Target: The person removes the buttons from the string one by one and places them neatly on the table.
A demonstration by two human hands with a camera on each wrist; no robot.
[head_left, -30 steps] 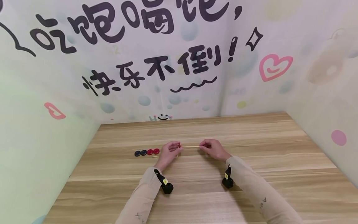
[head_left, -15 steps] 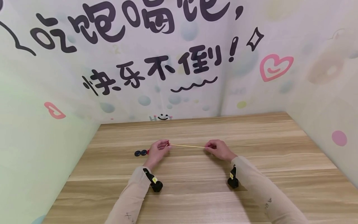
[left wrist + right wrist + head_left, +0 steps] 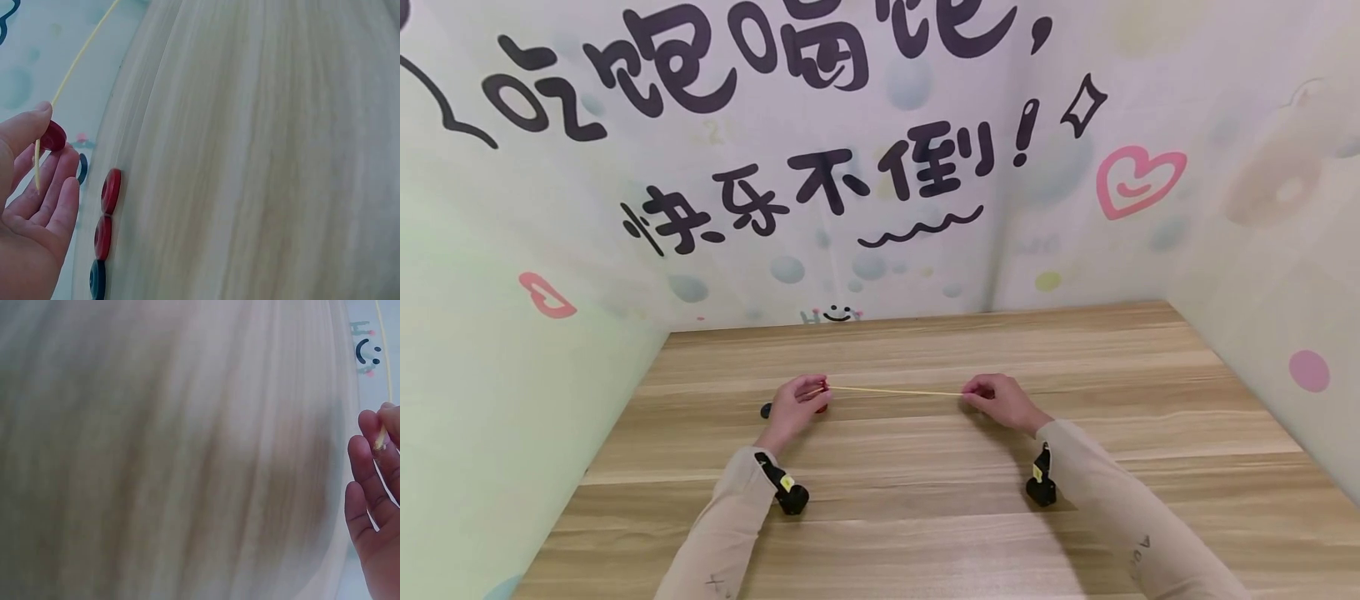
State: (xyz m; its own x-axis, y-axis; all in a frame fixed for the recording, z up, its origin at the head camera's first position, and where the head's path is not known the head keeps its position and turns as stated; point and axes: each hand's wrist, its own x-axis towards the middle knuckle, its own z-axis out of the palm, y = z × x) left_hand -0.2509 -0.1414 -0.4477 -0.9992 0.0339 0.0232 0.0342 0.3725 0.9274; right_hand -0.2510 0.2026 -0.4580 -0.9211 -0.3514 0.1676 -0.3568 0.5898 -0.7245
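Observation:
A red button [image 3: 55,137] is pinched between the thumb and fingers of my left hand [image 3: 795,410]. The yellow string [image 3: 895,391] runs from it across to my right hand [image 3: 1003,402], whose thumb and forefinger pinch the string near its knotted-looking end [image 3: 380,439]. Between the hands the string is stretched nearly straight, above the table. A short tail of string [image 3: 37,169] hangs over the left palm. Whether the string passes through the button's hole is hidden by the thumb. The other left fingers are loosely spread.
Beneath the left hand, a red button [image 3: 111,191], another red button [image 3: 103,238] and a dark blue button [image 3: 97,279] lie in a row on the wooden table [image 3: 910,483]. A printed cloth wall [image 3: 820,275] stands behind the table.
My left hand has moved left with the red button, passing over the row of buttons. My right hand has moved right. The stretch of string between them has grown longer.

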